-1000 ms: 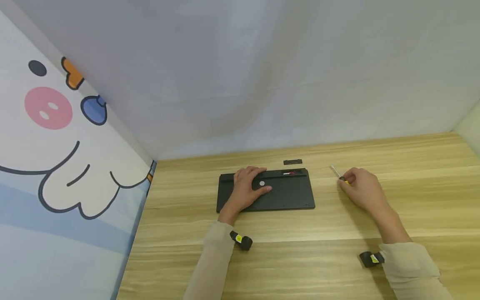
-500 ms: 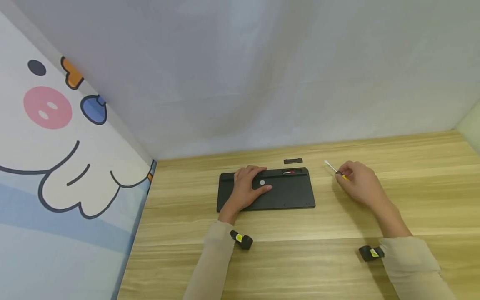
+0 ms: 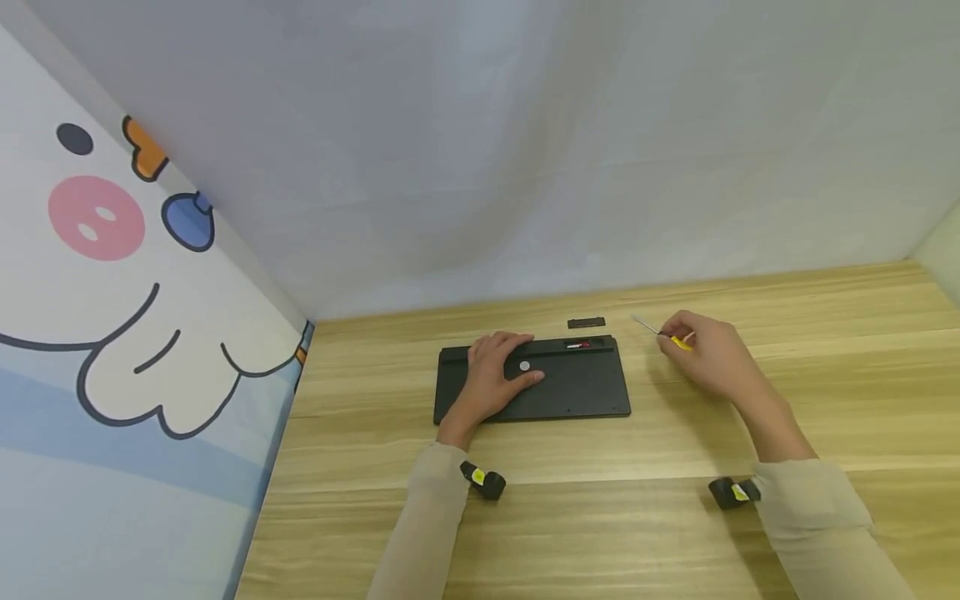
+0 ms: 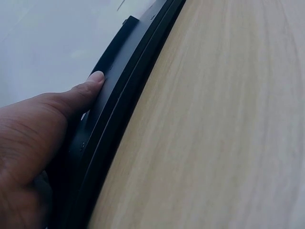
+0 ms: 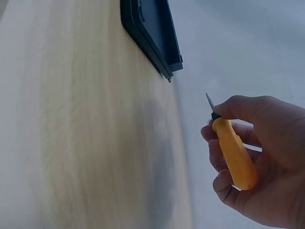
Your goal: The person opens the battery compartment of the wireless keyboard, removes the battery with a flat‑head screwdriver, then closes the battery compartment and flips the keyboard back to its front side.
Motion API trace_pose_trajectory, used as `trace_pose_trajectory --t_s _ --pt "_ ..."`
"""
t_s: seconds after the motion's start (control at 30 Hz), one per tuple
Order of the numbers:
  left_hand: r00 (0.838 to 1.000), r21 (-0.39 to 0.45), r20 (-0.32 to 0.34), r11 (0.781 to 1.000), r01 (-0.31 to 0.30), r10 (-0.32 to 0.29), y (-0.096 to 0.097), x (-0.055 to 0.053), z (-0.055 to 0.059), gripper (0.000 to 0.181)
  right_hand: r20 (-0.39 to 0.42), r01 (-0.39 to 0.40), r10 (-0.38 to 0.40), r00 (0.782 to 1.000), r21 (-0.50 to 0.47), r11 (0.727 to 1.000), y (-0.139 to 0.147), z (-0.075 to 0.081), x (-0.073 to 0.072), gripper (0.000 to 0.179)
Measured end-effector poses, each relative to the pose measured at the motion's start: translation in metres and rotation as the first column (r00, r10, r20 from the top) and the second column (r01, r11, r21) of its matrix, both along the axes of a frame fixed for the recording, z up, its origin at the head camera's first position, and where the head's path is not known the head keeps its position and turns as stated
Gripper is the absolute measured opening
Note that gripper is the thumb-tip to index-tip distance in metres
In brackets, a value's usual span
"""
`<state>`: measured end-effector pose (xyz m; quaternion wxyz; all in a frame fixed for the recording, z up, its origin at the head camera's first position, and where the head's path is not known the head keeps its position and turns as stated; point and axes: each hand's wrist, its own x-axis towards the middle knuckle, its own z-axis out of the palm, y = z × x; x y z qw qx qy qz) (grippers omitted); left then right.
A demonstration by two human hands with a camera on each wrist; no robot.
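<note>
A black keyboard [image 3: 577, 392] lies underside up on the wooden table. My left hand [image 3: 491, 379] rests on its left half, fingers along the far edge and thumb spread over the underside; the left wrist view shows that thumb [image 4: 90, 90] lying on the surface. Near the keyboard's far right corner is an uncovered battery compartment with a small red and silver battery [image 3: 578, 344] in it. Just beyond lies the black battery cover [image 3: 587, 322]. To the right, my right hand [image 3: 716, 354] grips a yellow-handled screwdriver [image 5: 234, 155] above the table, its thin metal tip pointing left, apart from the keyboard.
The wooden tabletop [image 3: 600, 533] ends at a pale grey wall [image 3: 480, 208] behind the keyboard. A cartoon-printed panel [image 3: 187, 333] stands along the left side. Each sleeve cuff carries a small black wrist camera, such as the left one [image 3: 487, 483].
My right hand has moved left and slightly away from me with the screwdriver, whose tip comes closer to the battery cover and keyboard. My left hand and the keyboard have stayed put.
</note>
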<state>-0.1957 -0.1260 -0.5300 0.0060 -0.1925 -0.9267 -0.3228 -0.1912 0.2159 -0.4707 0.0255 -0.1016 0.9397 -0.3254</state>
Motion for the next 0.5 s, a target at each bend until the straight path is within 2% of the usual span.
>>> trace_pose_trajectory --t_s 0.17,0.5 --pt "1.0 -0.002 0.003 1.0 -0.001 0.001 0.0 0.0 0.0 0.063 0.017 -0.017 0.017 1.0 0.0 1.0 -0.005 0.006 -0.003 0.026" --pt "1.0 -0.007 0.001 1.0 0.0 0.0 -0.001 0.0 0.001 0.063 -0.019 -0.067 0.067 0.998 0.01 0.998 -0.012 0.009 -0.011 0.025"
